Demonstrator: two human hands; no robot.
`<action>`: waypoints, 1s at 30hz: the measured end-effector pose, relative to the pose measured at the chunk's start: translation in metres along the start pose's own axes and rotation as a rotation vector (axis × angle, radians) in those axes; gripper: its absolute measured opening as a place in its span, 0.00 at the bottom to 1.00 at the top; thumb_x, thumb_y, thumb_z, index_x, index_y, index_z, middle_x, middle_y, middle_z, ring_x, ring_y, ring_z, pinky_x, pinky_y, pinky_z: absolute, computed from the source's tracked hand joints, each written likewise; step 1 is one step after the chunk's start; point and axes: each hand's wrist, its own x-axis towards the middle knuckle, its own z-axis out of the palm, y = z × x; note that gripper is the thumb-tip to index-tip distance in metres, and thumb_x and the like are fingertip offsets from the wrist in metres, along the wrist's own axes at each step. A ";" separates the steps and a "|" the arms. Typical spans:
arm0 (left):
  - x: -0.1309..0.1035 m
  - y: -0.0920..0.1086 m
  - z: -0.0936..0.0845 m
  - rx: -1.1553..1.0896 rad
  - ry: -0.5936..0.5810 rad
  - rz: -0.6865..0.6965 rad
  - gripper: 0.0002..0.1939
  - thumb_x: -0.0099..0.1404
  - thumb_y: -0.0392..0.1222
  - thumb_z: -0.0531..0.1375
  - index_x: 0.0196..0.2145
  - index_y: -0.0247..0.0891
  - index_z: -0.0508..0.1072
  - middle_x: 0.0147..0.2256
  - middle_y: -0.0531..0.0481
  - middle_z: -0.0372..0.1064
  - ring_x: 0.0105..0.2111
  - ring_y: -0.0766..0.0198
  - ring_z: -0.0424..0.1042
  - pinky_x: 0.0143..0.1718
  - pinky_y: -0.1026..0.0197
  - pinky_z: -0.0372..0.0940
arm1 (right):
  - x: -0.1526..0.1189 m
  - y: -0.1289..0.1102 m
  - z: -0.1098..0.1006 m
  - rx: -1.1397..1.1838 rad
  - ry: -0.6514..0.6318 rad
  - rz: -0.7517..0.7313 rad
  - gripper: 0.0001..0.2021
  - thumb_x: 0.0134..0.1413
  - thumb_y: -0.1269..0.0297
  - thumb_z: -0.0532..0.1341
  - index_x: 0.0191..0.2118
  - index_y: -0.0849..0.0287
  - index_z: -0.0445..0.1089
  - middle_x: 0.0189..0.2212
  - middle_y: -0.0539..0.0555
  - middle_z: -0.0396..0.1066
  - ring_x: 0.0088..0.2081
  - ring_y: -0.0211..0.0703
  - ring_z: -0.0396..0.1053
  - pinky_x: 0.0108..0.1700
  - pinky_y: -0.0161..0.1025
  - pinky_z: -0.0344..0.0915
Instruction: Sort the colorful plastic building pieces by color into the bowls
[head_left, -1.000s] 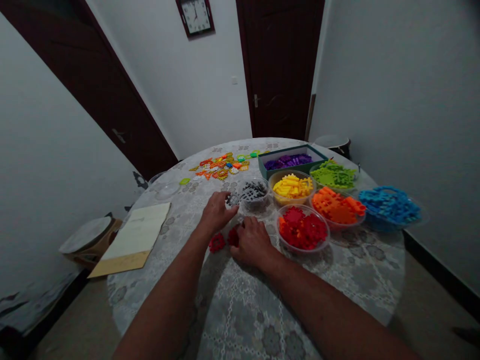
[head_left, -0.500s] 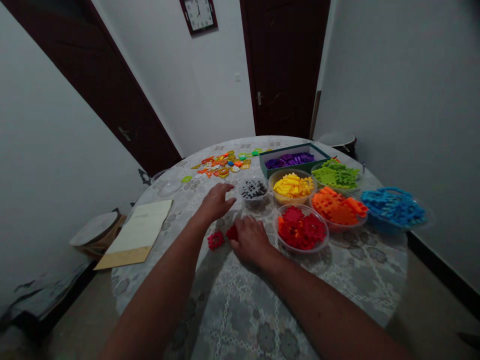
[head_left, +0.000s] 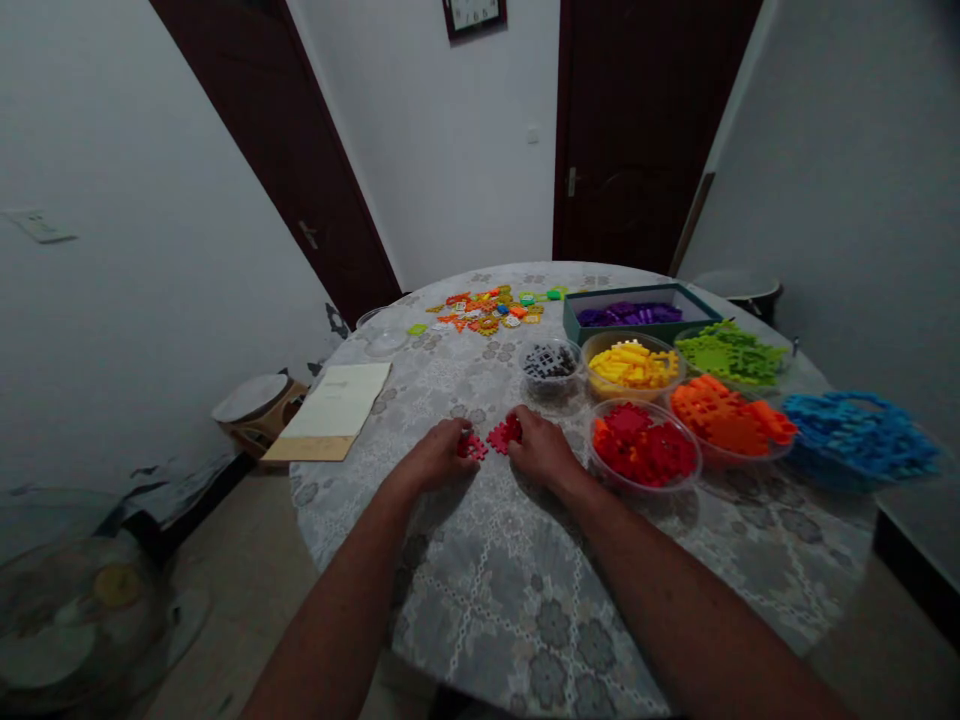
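My left hand [head_left: 439,456] is closed on a red toothed plastic building piece [head_left: 474,448] just above or on the patterned tablecloth. Facing it, my right hand [head_left: 541,446] grips a second red building piece [head_left: 501,436] by its right side. A narrow gap separates the two pieces. Just right of my right hand stands a clear bowl of red pieces [head_left: 646,445], with a few orange ones among them.
Bowls of grey [head_left: 550,361], yellow [head_left: 632,366], orange [head_left: 727,418], green [head_left: 731,353] and blue pieces [head_left: 859,437] stand at the right. Behind them is a box of purple pieces [head_left: 631,314]. Mixed pieces [head_left: 491,310] lie at the back; a paper pad [head_left: 330,405] lies left.
My left hand has come down and taken hold of the red piece that lay on the table. My right hand still holds its piece, now facing the other. The view has shifted.
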 end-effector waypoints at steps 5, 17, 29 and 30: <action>-0.005 0.001 0.010 -0.015 0.097 0.015 0.25 0.59 0.41 0.69 0.54 0.39 0.73 0.50 0.43 0.70 0.45 0.56 0.73 0.50 0.57 0.69 | -0.002 -0.003 0.001 -0.080 0.003 -0.008 0.20 0.59 0.67 0.64 0.57 0.56 0.69 0.55 0.59 0.73 0.55 0.51 0.70 0.53 0.43 0.60; 0.025 0.016 0.025 -0.220 0.101 -0.020 0.09 0.60 0.44 0.66 0.36 0.43 0.70 0.35 0.51 0.76 0.38 0.56 0.74 0.40 0.58 0.67 | -0.002 -0.006 -0.001 -0.035 -0.025 -0.001 0.18 0.61 0.65 0.65 0.56 0.51 0.69 0.51 0.55 0.74 0.55 0.50 0.70 0.54 0.44 0.60; 0.010 0.020 0.022 -0.572 0.154 -0.023 0.16 0.62 0.52 0.64 0.43 0.41 0.80 0.39 0.45 0.81 0.40 0.50 0.78 0.45 0.50 0.72 | 0.000 -0.017 0.009 0.331 0.103 -0.040 0.13 0.55 0.75 0.63 0.45 0.56 0.70 0.44 0.53 0.68 0.48 0.44 0.69 0.53 0.38 0.66; 0.009 0.019 0.023 -0.583 0.163 -0.031 0.15 0.63 0.52 0.64 0.43 0.41 0.80 0.38 0.45 0.81 0.39 0.50 0.78 0.44 0.51 0.72 | 0.000 -0.018 0.012 0.340 0.118 -0.033 0.13 0.55 0.75 0.62 0.45 0.56 0.70 0.44 0.53 0.68 0.48 0.44 0.68 0.54 0.38 0.66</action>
